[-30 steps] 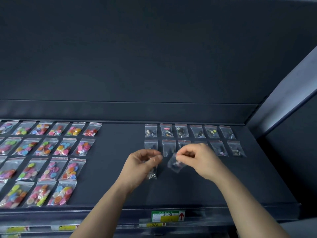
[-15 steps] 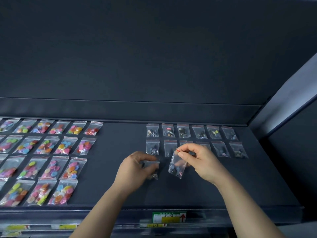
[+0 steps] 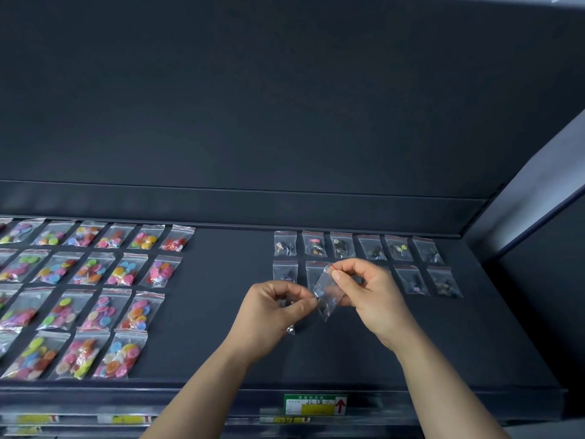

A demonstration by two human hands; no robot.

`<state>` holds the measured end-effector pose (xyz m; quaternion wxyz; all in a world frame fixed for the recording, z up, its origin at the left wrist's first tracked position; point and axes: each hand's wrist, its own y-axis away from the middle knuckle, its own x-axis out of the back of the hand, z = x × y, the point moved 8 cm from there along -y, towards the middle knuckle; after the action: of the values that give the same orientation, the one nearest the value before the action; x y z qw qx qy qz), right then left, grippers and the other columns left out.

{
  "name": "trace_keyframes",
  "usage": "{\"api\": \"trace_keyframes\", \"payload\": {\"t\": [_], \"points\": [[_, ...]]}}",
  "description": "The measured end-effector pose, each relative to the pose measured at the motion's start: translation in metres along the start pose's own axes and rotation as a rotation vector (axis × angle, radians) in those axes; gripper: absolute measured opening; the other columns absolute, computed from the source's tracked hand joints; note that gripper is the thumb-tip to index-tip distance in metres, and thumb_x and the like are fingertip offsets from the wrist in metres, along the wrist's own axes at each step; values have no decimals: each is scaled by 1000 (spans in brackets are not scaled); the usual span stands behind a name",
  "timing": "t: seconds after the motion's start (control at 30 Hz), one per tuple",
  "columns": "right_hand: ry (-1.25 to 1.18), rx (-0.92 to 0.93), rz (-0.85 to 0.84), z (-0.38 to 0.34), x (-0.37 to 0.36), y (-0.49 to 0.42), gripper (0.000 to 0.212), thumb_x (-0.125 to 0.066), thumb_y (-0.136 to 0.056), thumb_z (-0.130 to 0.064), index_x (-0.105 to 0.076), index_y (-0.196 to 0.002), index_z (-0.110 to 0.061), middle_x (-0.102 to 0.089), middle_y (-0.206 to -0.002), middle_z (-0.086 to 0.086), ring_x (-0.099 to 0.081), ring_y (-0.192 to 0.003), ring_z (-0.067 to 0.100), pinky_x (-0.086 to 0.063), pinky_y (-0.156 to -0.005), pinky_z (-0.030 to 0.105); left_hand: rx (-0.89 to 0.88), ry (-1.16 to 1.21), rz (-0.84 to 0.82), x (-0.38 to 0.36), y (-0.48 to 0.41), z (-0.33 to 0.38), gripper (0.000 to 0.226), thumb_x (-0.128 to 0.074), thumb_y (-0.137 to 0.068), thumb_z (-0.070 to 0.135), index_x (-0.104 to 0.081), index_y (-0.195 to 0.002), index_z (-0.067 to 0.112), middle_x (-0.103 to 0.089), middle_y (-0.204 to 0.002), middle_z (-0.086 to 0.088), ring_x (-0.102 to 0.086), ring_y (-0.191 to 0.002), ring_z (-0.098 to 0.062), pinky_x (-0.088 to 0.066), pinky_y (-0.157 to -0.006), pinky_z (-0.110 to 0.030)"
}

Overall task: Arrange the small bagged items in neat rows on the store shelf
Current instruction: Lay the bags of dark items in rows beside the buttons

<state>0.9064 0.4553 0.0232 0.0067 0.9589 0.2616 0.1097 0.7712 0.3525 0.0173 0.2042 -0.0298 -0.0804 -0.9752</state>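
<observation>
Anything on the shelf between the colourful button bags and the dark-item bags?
Nothing: in the head view the shelf is bare between the colourful button bags and the dark-item bags. The left hand reaches over its near part.

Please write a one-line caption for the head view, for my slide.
Both hands, left and right, hold a small clear bag above a dark shelf lined with rows of bagged items.
</observation>
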Motion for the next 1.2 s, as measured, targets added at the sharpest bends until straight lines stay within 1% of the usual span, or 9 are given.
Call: {"api": "trace_keyframes", "payload": {"t": [0.17, 0.37, 0.47, 0.6, 0.8, 0.9, 1.0, 1.1, 1.2], "points": [[-51, -2, -15, 0, -3, 1, 8, -65, -90, -17, -72, -87, -17, -70, -85, 4, -67, -75, 17, -60, -67, 32, -30, -96, 20, -2, -2, 3, 7, -74, -81, 13, -74, -75, 11, -66, -60, 11, -50, -48, 5, -40, -51, -11], [-98, -19, 19, 5, 11, 0, 11, -60, -92, -9, -70, -91, -11, -71, -87, 4, -73, -78, 21, -60, -69, 30, 86, 31, 22, 9, -4, -4, 19, -67, -86, 8, -64, -69, 15, -52, -54, 4, -37, -40, -4, -32, -41, -16], [-110, -22, 6, 7, 13, 0, 10, -60, -92, -9, -69, -94, -11, -71, -93, 7, -74, -79, 22, -60, -71, 34, 99, 63, -15, 8, -6, -4, 13, -70, -85, 14, -67, -72, 15, -47, -53, 1, -31, -40, -10, -28, -40, -20], [-88, 14, -26, 6, 7, 1, 9, -62, -91, -11, -70, -93, -13, -72, -92, 8, -73, -81, 23, -60, -74, 39, 69, 3, -36, -3, -5, 1, 12, -76, -79, 19, -71, -77, 9, -56, -52, 10, -41, -38, 1, -32, -41, -10], [-21, 63, 13, 8, 12, 0, 11, -61, -91, -10, -72, -91, -14, -72, -88, 3, -71, -75, 22, -61, -67, 34, 127, -47, -30, -1, -8, -11, 14, -75, -81, 20, -72, -68, 16, -71, -72, -9, -40, -42, -5, -33, -42, -16], [112, 87, -11, 15, 12, -1, 14, -60, -92, -10, -71, -89, -18, -71, -85, 1, -70, -69, 14, -59, -64, 30, 96, -179, 28, 8, -9, -21, 16, -77, -78, 23, -69, -67, 15, -65, -66, -5, -45, -46, -4, -39, -48, -18], [352, 116, -101, 25, 0, -3, 14, -59, -93, -13, -69, -93, -22, -68, -86, -5, -64, -67, 2, -55, -65, 21, 75, -356, 123, 27, -11, -33, 13, -80, -74, 26, -68, -72, 28, -69, -76, 5, -54, -58, -8, -50, -62, -30], [575, 191, -145, 32, -16, -7, 13, -62, -91, -22, -72, -99, -25, -66, -90, -11, -61, -80, 2, -52, -77, 24, 65, -612, 127, 35, -9, -38, 20, -78, -76, 34, -65, -89, 41, -59, -99, 20, -56, -81, -2, -47, -77, -24], [599, 260, -30, 27, -14, -8, 22, -68, -87, -22, -70, -108, -22, -67, -100, -12, -60, -90, 3, -50, -84, 24, 27, -780, 69, 32, -9, -44, 32, -72, -80, 42, -65, -111, 41, -50, -113, 19, -53, -92, -4, -42, -77, -20]]}}
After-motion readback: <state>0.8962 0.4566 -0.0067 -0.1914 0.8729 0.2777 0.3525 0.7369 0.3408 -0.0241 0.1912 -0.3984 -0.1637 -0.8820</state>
